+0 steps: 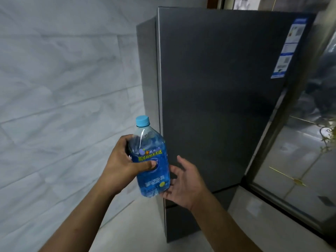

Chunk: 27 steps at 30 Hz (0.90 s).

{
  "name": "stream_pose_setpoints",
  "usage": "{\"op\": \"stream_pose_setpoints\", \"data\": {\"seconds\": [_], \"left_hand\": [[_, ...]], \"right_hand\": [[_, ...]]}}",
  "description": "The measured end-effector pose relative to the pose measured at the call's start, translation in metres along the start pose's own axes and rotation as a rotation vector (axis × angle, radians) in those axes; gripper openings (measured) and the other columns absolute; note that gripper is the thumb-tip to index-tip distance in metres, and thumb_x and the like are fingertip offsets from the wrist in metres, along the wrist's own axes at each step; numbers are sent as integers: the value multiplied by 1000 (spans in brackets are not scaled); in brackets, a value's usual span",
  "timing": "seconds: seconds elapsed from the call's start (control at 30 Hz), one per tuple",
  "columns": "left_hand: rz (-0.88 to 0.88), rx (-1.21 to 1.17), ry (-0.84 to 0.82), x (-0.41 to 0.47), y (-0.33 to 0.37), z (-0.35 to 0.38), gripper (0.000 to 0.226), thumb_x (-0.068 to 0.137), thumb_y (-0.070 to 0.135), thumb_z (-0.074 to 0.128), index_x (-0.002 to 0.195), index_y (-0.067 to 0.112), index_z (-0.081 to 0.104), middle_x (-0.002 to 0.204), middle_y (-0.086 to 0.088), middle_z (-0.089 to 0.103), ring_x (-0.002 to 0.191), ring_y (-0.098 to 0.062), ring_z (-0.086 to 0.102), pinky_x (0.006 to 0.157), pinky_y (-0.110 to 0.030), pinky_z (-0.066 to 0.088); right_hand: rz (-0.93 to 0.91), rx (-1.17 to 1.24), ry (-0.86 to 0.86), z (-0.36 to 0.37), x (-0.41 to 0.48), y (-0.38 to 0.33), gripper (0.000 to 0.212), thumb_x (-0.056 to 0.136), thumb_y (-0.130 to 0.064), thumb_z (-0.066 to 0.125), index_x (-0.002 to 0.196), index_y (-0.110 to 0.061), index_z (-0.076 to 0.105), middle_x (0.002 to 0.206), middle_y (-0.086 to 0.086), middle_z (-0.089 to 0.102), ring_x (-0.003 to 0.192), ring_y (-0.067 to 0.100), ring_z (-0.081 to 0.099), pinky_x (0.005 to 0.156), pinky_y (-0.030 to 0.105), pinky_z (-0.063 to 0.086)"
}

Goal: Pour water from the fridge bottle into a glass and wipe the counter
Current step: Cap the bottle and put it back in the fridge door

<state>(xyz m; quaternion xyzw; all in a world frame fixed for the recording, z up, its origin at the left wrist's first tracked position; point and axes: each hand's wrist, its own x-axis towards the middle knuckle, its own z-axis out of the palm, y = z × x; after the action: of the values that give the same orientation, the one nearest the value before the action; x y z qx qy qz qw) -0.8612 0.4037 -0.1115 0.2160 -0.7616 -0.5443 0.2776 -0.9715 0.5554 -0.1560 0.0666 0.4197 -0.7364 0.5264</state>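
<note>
A capped, blue-labelled water bottle (151, 159), partly filled, is gripped upright by the left hand (123, 164); the right hand (183, 180) is held open, fingertips touching its base, before the closed fridge (218, 88).

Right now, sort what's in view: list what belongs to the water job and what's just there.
Job:
bottle, capped, held in left hand
right hand, open beside the bottle's base
fridge, door shut

Just there:
sticker on the fridge
tiled wall
</note>
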Motion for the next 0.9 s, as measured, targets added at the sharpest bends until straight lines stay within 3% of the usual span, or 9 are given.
{"op": "stream_pose_setpoints", "data": {"seconds": [0.1,0.2,0.33,0.4,0.43,0.5,0.57,0.7,0.9], "left_hand": [[3,-5,-26,46,-7,-25,71,58,10,96,116,24,57,106,5,71,90,-3,71,67,-19,60],[2,-40,-68,85,-11,-46,71,54,12,96,111,27,57,105,5,71,90,-9,73,66,-21,61],[7,-117,-118,126,-3,-63,78,36,34,90,107,29,56,103,4,70,88,-4,72,61,-17,58],[13,-160,-127,143,1,-67,82,33,39,90,107,28,57,103,3,72,90,-8,74,65,-22,61],[18,-177,-132,151,3,-69,83,33,40,90,108,27,57,104,2,72,91,-11,74,68,-26,62],[34,-194,-141,164,6,-70,83,35,39,90,110,25,58,106,1,73,92,-14,75,71,-29,63],[36,-206,-140,172,6,-70,82,38,36,90,112,24,57,108,0,72,94,-17,75,72,-31,63],[3,-225,-169,182,2,-68,84,33,39,88,110,26,57,108,0,72,92,-17,75,68,-26,62],[-21,-223,-191,186,-1,-57,76,39,28,87,109,25,56,107,0,71,89,-15,74,67,-25,61]], "right_hand": [[-58,-34,13,32,32,-7,57,87,-56,61,122,-11,68,118,26,69,107,38,68,82,43,58],[-162,-137,12,59,53,-16,52,93,-50,57,125,-9,64,121,25,67,105,35,67,83,42,58],[-445,-581,93,89,69,-36,39,100,-47,50,118,-15,64,102,6,74,90,21,70,81,33,57],[-784,-897,193,99,74,-46,45,95,-53,46,117,-17,62,106,3,66,94,17,66,77,26,52],[-1028,-1085,322,102,78,-53,47,93,-53,47,121,-17,59,114,3,60,102,16,61,80,25,49],[-1580,-1462,661,105,90,-74,45,93,-41,56,129,-15,55,131,13,46,122,26,49,99,35,43],[-1885,-1693,823,111,103,-100,48,92,-33,61,137,-18,51,145,21,30,139,40,32,114,52,29],[-1887,-1790,983,110,125,-138,63,79,-19,72,140,-19,57,152,21,16,143,46,16,118,62,18],[-1870,-1763,925,103,126,-140,48,82,-18,67,130,-17,65,156,18,15,146,52,8,118,68,9]]}}
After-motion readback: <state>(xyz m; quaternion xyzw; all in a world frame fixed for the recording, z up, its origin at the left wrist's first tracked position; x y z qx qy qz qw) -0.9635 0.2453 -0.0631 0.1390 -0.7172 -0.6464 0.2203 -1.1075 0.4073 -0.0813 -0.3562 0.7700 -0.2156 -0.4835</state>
